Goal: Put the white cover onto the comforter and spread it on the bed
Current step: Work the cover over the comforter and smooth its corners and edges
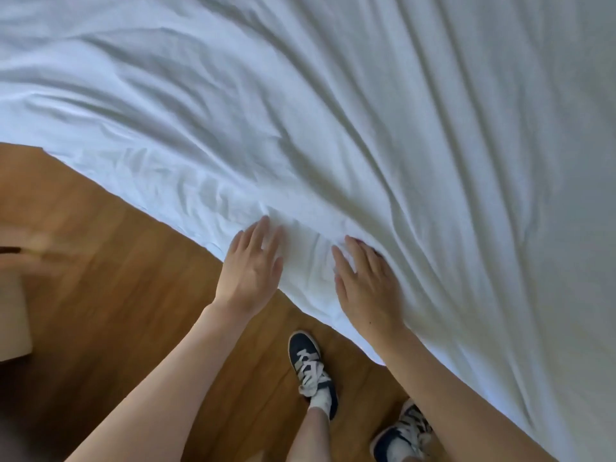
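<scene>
The white cover (333, 111) lies wrinkled over the bed and fills most of the head view, its edge hanging down toward the floor. The comforter itself is hidden under the cloth. My left hand (250, 271) rests flat on the hanging edge, fingers straight and slightly apart. To its right, my right hand (365, 285) presses flat on the cover with fingers spread. Neither hand grips the cloth. A ridge of folds runs between the two hands.
A wooden floor (110, 278) runs along the bed's near side. My feet in dark blue and white sneakers (311, 368) stand close to the bed edge. A pale piece of furniture (13, 315) sits at the left border, blurred.
</scene>
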Demonstrator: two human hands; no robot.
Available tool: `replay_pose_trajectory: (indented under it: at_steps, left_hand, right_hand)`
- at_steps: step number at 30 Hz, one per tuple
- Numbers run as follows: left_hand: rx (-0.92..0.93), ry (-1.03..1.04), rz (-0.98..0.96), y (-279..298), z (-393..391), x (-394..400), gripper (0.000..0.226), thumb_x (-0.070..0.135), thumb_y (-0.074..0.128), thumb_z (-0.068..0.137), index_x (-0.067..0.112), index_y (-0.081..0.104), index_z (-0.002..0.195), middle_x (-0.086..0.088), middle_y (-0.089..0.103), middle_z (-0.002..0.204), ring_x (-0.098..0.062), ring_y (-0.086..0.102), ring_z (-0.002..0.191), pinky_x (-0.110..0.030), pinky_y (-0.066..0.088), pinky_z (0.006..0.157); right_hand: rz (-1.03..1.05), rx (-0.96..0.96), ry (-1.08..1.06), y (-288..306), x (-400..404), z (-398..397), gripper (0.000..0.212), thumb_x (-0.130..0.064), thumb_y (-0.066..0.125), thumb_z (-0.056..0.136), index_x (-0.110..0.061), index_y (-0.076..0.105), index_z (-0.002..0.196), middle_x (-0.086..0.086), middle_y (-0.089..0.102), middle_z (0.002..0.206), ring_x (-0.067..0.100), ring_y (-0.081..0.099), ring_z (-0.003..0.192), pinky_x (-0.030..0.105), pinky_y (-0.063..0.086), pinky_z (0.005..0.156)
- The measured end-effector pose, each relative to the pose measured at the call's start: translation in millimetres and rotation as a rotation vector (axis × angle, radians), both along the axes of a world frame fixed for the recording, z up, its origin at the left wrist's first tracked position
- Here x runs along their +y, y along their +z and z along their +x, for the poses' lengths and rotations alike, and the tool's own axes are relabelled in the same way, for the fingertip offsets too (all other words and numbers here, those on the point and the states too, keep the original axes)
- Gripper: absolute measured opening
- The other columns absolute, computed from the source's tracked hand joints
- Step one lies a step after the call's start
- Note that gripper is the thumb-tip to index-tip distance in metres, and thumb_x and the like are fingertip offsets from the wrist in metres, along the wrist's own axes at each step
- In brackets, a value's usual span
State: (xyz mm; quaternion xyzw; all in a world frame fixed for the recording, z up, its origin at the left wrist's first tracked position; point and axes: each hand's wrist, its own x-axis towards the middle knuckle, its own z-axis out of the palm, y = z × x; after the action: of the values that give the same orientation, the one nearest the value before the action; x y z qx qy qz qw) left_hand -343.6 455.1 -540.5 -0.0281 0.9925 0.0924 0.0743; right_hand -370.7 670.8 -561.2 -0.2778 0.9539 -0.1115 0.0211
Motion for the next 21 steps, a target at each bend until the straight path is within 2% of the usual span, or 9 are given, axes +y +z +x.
replay_pose_trajectory:
  at_steps: [2, 6, 8, 11, 13, 15, 18, 21]
  left_hand:
    - [0.026, 0.015, 0.033, -2, -11, 2, 0.051, 0.011, 0.066, 0.086, 0.006, 0.052, 0.135, -0.026, 0.046, 0.14, -0.043, 0.049, 0.124, -0.048, 0.04, 0.104]
    - [0.034, 0.046, 0.113, -4, -23, 14, 0.059, 0.008, 0.067, 0.084, 0.005, 0.047, 0.139, -0.028, 0.047, 0.139, -0.044, 0.051, 0.122, -0.047, 0.042, 0.102]
    - [0.034, 0.04, 0.123, -4, -23, 21, 0.061, 0.009, 0.065, 0.085, 0.006, 0.044, 0.142, -0.026, 0.044, 0.142, -0.043, 0.049, 0.125, -0.047, 0.042, 0.102]
    - [0.034, 0.077, 0.139, -6, -27, 29, 0.063, 0.01, 0.064, 0.087, 0.007, 0.039, 0.144, -0.024, 0.039, 0.146, -0.043, 0.045, 0.128, -0.047, 0.042, 0.102]
    - [0.078, 0.103, 0.116, -9, -33, 33, 0.067, 0.007, 0.066, 0.085, 0.008, 0.037, 0.145, -0.025, 0.038, 0.147, -0.044, 0.044, 0.129, -0.048, 0.042, 0.103]
    - [0.149, 0.077, 0.065, -14, -44, 41, 0.072, 0.003, 0.068, 0.081, 0.007, 0.035, 0.145, -0.029, 0.036, 0.146, -0.045, 0.041, 0.131, -0.049, 0.037, 0.106]
    - [0.233, 0.015, -0.021, -18, -61, 47, 0.069, 0.008, 0.065, 0.085, 0.008, 0.034, 0.147, -0.027, 0.033, 0.149, -0.042, 0.031, 0.138, -0.051, 0.023, 0.114]
    - [0.33, -0.008, -0.075, -15, -74, 37, 0.05, 0.007, 0.064, 0.082, 0.009, 0.052, 0.131, -0.021, 0.049, 0.137, -0.04, 0.04, 0.131, -0.052, 0.026, 0.11]
  right_hand:
    - [0.058, 0.044, -0.012, -3, 6, -16, 0.039, -0.019, 0.054, 0.094, -0.011, 0.054, 0.132, 0.014, 0.05, 0.138, 0.03, 0.048, 0.126, 0.04, 0.043, 0.101]
    - [0.13, 0.145, -0.062, -9, 23, -39, 0.043, -0.013, 0.056, 0.091, -0.01, 0.052, 0.134, 0.011, 0.054, 0.132, 0.028, 0.052, 0.12, 0.036, 0.041, 0.1]
    - [0.146, 0.21, -0.131, -11, 29, -55, 0.04, -0.005, 0.06, 0.086, -0.012, 0.057, 0.125, 0.006, 0.059, 0.118, 0.025, 0.058, 0.1, 0.033, 0.046, 0.084]
    - [0.118, 0.265, -0.172, -13, 34, -80, 0.026, -0.002, 0.073, 0.071, -0.01, 0.063, 0.094, 0.008, 0.061, 0.085, 0.029, 0.06, 0.069, 0.033, 0.047, 0.051]
    - [0.09, 0.277, -0.126, -11, 37, -89, 0.012, -0.006, 0.071, 0.073, -0.009, 0.061, 0.079, 0.009, 0.057, 0.071, 0.029, 0.058, 0.058, 0.029, 0.04, 0.041]
    - [0.011, 0.278, -0.085, -6, 40, -90, 0.005, -0.009, 0.064, 0.077, -0.008, 0.06, 0.075, 0.008, 0.055, 0.064, 0.029, 0.056, 0.051, 0.027, 0.037, 0.039]
    - [-0.129, 0.262, 0.033, 3, 37, -75, 0.014, -0.016, 0.066, 0.082, -0.007, 0.062, 0.073, 0.006, 0.054, 0.058, 0.025, 0.055, 0.047, 0.025, 0.038, 0.038]
    - [-0.189, 0.202, 0.14, 11, 24, -63, 0.036, -0.032, 0.05, 0.094, -0.011, 0.057, 0.065, 0.0, 0.048, 0.051, 0.016, 0.047, 0.042, 0.021, 0.031, 0.04]
